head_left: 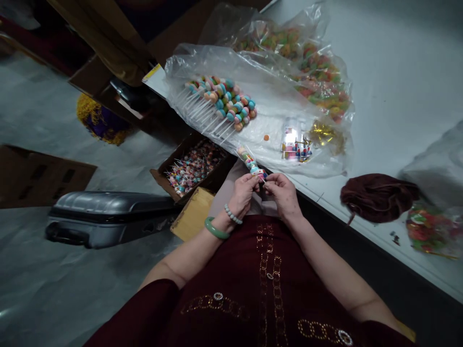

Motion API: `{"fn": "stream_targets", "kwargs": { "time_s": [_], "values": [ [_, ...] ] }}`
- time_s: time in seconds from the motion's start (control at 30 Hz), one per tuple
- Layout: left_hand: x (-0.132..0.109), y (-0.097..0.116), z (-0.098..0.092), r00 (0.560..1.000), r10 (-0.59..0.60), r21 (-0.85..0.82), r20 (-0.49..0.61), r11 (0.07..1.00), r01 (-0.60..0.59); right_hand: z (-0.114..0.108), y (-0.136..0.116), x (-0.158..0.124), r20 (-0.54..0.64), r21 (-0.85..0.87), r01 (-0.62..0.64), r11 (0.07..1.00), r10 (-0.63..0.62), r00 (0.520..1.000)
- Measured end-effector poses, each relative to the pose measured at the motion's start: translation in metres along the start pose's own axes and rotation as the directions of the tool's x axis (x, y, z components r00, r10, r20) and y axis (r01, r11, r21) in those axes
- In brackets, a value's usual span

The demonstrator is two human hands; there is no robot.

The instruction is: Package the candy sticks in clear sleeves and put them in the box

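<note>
In front of my waist, a candy skewer point(250, 161) in a clear printed wrapper points up toward the table. My left hand point(243, 193) is closed around the lower end of its wrapper. A beaded bracelet and a green bangle are on that wrist. My right hand point(283, 193) pinches beside the stick at the wrapper's bottom; what lies between its fingertips is too small to make out. Beyond my hands, unwrapped candy skewers point(229, 103) with white sticks lie piled on a plastic sheet point(269, 103). Right of them are printed wrappers point(294, 144) and gold ties point(323, 135).
An open carton point(159, 176) of wrapped candies stands below the table edge on the left, near a grey suitcase point(108, 214). Bags of colourful candies point(318, 67) lie farther back on the white table point(390, 96). A dark brown cloth point(378, 196) sits at the right.
</note>
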State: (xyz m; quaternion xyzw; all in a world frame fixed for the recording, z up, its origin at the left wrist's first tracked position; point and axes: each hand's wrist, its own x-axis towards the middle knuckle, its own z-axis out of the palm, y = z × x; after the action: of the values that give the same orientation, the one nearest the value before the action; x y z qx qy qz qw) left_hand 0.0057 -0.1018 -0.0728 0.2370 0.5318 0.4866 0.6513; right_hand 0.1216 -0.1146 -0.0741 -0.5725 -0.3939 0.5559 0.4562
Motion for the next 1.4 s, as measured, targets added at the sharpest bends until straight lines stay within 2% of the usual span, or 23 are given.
{"fn": "stream_targets", "kwargs": {
  "time_s": [0.07,0.17,0.23,0.3,0.4,0.47,0.5,0.57,0.63,0.7,0.77,0.8,0.87,0.93,1.0,1.1,1.17,1.2,1.3,1.4],
  "values": [
    [0.002,-0.002,-0.001,1.000,-0.013,-0.002,0.008,1.000,0.013,0.001,-0.003,0.000,0.053,0.129,-0.120,0.984,0.114,0.992],
    [0.002,-0.002,-0.001,0.999,-0.029,0.019,0.023,0.999,0.029,0.006,-0.007,-0.001,0.074,0.127,-0.090,0.988,0.081,0.994],
    [-0.001,0.002,-0.001,0.998,-0.017,0.050,0.063,0.999,0.014,0.007,-0.007,-0.002,0.016,0.053,-0.008,0.999,0.008,1.000],
    [-0.005,0.009,-0.002,0.987,-0.050,0.071,0.153,0.997,0.039,0.005,-0.005,-0.002,-0.064,-0.061,0.088,0.994,-0.092,0.994],
    [-0.008,0.020,-0.005,0.929,-0.261,0.041,0.263,0.965,0.260,0.000,0.000,-0.002,-0.114,-0.236,0.216,0.948,-0.247,0.962],
    [-0.007,0.023,-0.005,0.904,-0.353,-0.040,0.239,0.927,0.373,-0.001,0.002,-0.005,-0.074,-0.329,0.313,0.891,-0.354,0.932],
    [-0.006,0.022,-0.004,0.913,-0.358,-0.088,0.198,0.921,0.380,0.000,0.002,-0.007,-0.030,-0.361,0.367,0.858,-0.404,0.914],
    [-0.002,0.016,-0.002,0.956,-0.283,-0.141,0.081,0.946,0.292,0.003,0.000,-0.010,0.072,-0.381,0.451,0.807,-0.460,0.885],
    [0.002,0.010,0.000,0.992,-0.121,-0.107,-0.037,0.987,0.116,0.006,-0.002,-0.010,0.105,-0.361,0.432,0.827,-0.424,0.900],
    [0.005,0.004,0.000,0.993,0.065,-0.008,-0.102,0.998,-0.066,0.008,-0.002,-0.008,0.052,-0.296,0.272,0.915,-0.269,0.962],
    [0.008,0.000,-0.002,0.982,0.163,0.079,-0.098,0.985,-0.156,0.009,0.000,-0.004,0.033,-0.163,0.064,0.985,-0.059,0.998],
    [0.009,-0.002,-0.003,0.982,0.169,0.093,-0.089,0.983,-0.161,0.009,0.002,-0.001,0.051,-0.095,-0.011,0.995,0.016,0.999],
    [0.013,-0.004,-0.005,0.988,0.129,0.058,-0.089,0.990,-0.125,0.010,0.005,0.002,0.095,-0.012,-0.060,0.998,0.061,0.994],
    [0.016,-0.004,-0.005,0.994,0.054,-0.013,-0.091,0.998,-0.055,0.012,0.008,0.004,0.103,-0.015,-0.025,1.000,0.027,0.994],
    [0.017,-0.002,-0.005,0.995,0.028,-0.022,-0.099,0.999,-0.030,0.013,0.010,0.005,0.101,-0.059,0.019,0.998,-0.013,0.995],
    [0.014,0.003,-0.005,0.984,0.162,0.176,-0.078,0.973,-0.147,0.012,0.013,0.006,0.055,-0.152,0.081,0.985,-0.073,0.996],
    [0.010,0.006,-0.005,0.969,0.247,0.324,-0.011,0.918,-0.230,0.009,0.015,0.008,0.009,-0.225,0.121,0.967,-0.122,0.993],
    [0.008,0.006,-0.005,0.968,0.250,0.359,0.032,0.901,-0.244,0.008,0.017,0.009,-0.016,-0.252,0.136,0.958,-0.145,0.989],
    [0.006,0.002,-0.006,0.978,0.171,0.297,0.123,0.934,-0.200,0.002,0.019,0.012,-0.086,-0.259,0.157,0.953,-0.185,0.979],
    [0.006,-0.004,-0.006,0.979,0.071,0.171,0.193,0.980,-0.105,-0.002,0.017,0.014,-0.029,-0.266,0.226,0.937,-0.242,0.970]
  ]
}}
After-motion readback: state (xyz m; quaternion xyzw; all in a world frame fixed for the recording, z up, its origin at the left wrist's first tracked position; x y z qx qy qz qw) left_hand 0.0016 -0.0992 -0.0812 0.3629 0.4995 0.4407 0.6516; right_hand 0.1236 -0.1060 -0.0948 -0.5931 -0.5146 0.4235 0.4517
